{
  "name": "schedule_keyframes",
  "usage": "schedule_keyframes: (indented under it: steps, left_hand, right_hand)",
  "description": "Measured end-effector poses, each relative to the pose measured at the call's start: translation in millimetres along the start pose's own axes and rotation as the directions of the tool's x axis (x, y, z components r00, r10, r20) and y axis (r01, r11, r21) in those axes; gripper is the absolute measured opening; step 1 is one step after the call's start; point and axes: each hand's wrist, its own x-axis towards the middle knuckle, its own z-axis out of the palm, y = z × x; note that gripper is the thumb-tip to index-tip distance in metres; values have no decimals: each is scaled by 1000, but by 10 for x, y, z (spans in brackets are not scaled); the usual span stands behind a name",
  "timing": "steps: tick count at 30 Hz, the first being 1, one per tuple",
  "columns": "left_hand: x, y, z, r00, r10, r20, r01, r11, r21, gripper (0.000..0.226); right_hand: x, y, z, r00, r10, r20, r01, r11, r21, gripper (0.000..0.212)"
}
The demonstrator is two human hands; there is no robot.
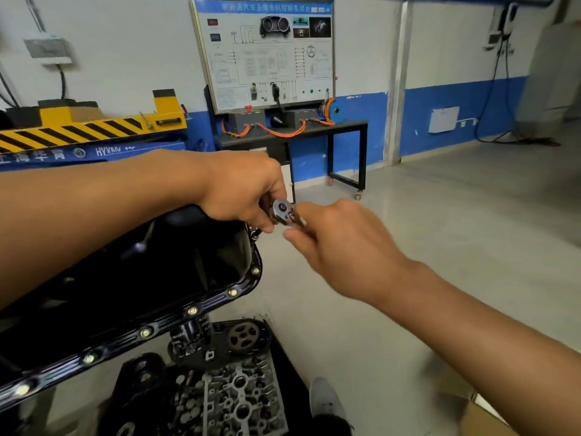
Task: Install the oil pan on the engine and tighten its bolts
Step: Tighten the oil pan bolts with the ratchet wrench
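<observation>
Oil pan sat on the engine, flange bolts in place. Left hand fingers steadied the ratchet head over the far corner bolt; right hand fingers gripped the handle to turn it.

Left hand: forearm extended across from the left, fingers curled downward, pinching closed. Right hand: arm reaching in from lower right, fingers closed, meeting the left hand's fingertips.

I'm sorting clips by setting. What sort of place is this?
Probably an automotive training workshop. A wall-mounted wiring-diagram teaching board stands over a black bench with orange cables, a yellow-and-black striped vehicle lift sits left, and both hands work a chrome ratchet at a glossy black oil pan.
</observation>
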Motion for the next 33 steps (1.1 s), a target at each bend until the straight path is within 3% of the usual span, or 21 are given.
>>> schedule_keyframes:
  steps: [2, 4, 7, 9, 12, 14, 16, 19, 21, 22, 23, 25, 26, 27, 29, 31, 32, 33]
  left_hand:
    - [-26, 16, 4, 1000, -4, -5, 4, 999, 43, 6]
    - [-51, 23, 17, 999, -22, -34, 25, 993, 111, 9]
    - [-55, 23, 60, 991, -64, -113, 85, 980, 182, 12]
    - [-40, 25, 77, 988, -90, -124, 111, 978, 176, 16]
    - [-11, 31, 43, 997, -72, -24, 74, 987, 140, 17]
    - [2, 28, 20, 998, -61, 23, 57, 991, 121, 23]
    - [15, 13, 26, 998, -57, 20, 54, 990, 128, 34]
    - [6, 35, 56, 998, -64, -6, 64, 980, 189, 35]
    - [-20, 65, 66, 997, -69, -23, 73, 975, 211, 34]
    - [-28, 70, 69, 997, -66, -38, 72, 974, 216, 34]
    - [-33, 73, 71, 997, -61, -55, 72, 971, 226, 34]
    - [-36, 77, 78, 996, -55, -72, 72, 966, 250, 26]
    - [-31, 74, 77, 996, -58, -66, 74, 963, 261, 19]
    - [-27, 71, 77, 997, -60, -54, 73, 959, 272, 12]
    - [-15, 57, 73, 998, -50, -25, 55, 954, 294, 7]
    - [-10, 41, 67, 999, -40, -10, 41, 956, 289, 10]
    - [-6, 32, 68, 999, -35, -3, 35, 959, 282, 15]
    - [-3, 28, 69, 1000, -28, 7, 25, 960, 280, 18]
  right_hand:
    - [-16, -180, 3, 992, 112, 61, -122, 975, 185, 27]
    - [18, -299, -10, 963, 223, 152, -267, 873, 407, 28]
    - [145, -299, -94, 909, 286, 304, -410, 749, 520, 27]
    - [198, -286, -163, 920, 268, 286, -374, 816, 440, 21]
    - [208, -300, -265, 982, 74, 172, -85, 995, 58, 5]
    - [214, -295, -315, 983, -124, 139, 154, 961, -230, 17]
    - [209, -288, -368, 958, -240, 159, 285, 871, -400, 20]
    - [184, -251, -313, 960, -231, 158, 273, 900, -340, 5]
    - [191, -250, -265, 984, -88, 157, 109, 986, -127, 21]
    - [220, -249, -253, 982, 24, 190, -35, 998, 59, 31]
    - [249, -248, -246, 959, 149, 243, -213, 941, 265, 33]
    - [275, -276, -213, 832, 327, 448, -549, 602, 580, 24]
    - [259, -304, -198, 765, 350, 541, -644, 434, 629, 22]
    - [233, -332, -182, 726, 351, 591, -687, 346, 639, 22]
    - [212, -373, -157, 708, 346, 616, -705, 291, 647, 22]
    - [231, -356, -199, 741, 350, 573, -672, 388, 631, 23]
    - [237, -330, -231, 802, 319, 506, -589, 568, 575, 21]
    - [242, -286, -263, 878, 228, 421, -411, 809, 420, 19]
